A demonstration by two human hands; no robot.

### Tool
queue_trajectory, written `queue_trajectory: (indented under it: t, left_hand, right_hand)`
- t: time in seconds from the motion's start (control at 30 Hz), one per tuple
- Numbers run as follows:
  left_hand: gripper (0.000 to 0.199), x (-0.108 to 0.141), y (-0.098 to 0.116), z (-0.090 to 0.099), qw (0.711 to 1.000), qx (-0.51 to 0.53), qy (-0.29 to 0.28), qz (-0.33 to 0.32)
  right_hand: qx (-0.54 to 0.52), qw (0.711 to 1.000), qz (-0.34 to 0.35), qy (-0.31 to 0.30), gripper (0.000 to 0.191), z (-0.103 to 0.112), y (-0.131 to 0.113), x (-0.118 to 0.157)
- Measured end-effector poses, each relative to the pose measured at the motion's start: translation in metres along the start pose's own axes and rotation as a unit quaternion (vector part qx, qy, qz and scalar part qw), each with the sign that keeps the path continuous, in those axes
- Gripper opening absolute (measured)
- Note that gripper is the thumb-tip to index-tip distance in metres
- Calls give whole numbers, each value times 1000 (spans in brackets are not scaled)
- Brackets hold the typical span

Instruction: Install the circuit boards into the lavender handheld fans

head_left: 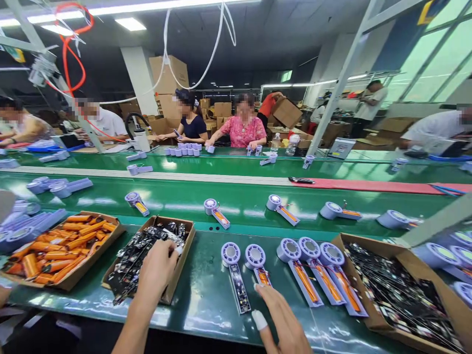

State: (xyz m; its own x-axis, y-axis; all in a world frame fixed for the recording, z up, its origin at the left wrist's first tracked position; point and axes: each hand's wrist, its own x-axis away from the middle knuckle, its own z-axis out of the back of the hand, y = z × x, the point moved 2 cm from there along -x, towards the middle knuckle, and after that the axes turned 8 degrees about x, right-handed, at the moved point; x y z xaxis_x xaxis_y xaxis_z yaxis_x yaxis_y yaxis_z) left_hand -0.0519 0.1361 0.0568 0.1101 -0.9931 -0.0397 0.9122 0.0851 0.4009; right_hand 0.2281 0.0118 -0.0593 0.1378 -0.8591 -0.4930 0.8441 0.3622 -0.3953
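Note:
My left hand point(159, 265) reaches into a cardboard box point(189, 246) of small black circuit boards point(134, 255). Its fingers are curled together, and what they grip, if anything, is hidden. Over the bench front, my right hand point(283, 319) has its fingers apart, with a white cover on the thumb. Its fingertips are by the lower end of a lilac handheld fan point(255, 256) with an orange battery in its handle; I cannot tell whether they touch it. Just left of that lies another lilac fan point(230, 254), a circuit board point(239, 290) set in its handle.
Orange batteries point(70, 246) fill a box at left. Several open fans point(308, 248) lie at right beside a box of wired boards point(401, 295). Behind, more fans point(217, 211) lie along the green belt point(177, 196). Co-workers point(241, 123) sit across; a metal post point(342, 73) rises at right.

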Motion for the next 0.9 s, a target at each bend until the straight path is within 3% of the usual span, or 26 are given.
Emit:
queue_trajectory:
  t: [0.13,0.23,0.3,0.4,0.57,0.73,0.9]
  left_hand:
    - [20,-4,-7,-25,998,-49,-27,-8]
    - [20,-2,-4,-30,997,-68,-30,-9]
    - [24,-3,-2,-21,997,-71,-31,-9]
    - [31,-5,-4,9,997,-77,-23,-4]
    - [24,15,-28,54,994,-103,-7,27]
    - [16,47,-57,50,994,-97,-42,30]
    - [24,49,-61,45,999,-45,-18,20]
  right_hand:
    - [13,999,-50,2,38,27,34,-10]
    - [39,994,-97,17,36,29,43,-25]
    - [44,992,-115,19,37,22,42,-33]
    - [22,994,-105,14,31,6,40,-34]
    - [1,994,-95,46,30,-13,47,-19]
    - [12,990,-100,98,33,-5,44,-18]
    - [0,991,-80,104,33,3,33,-28]
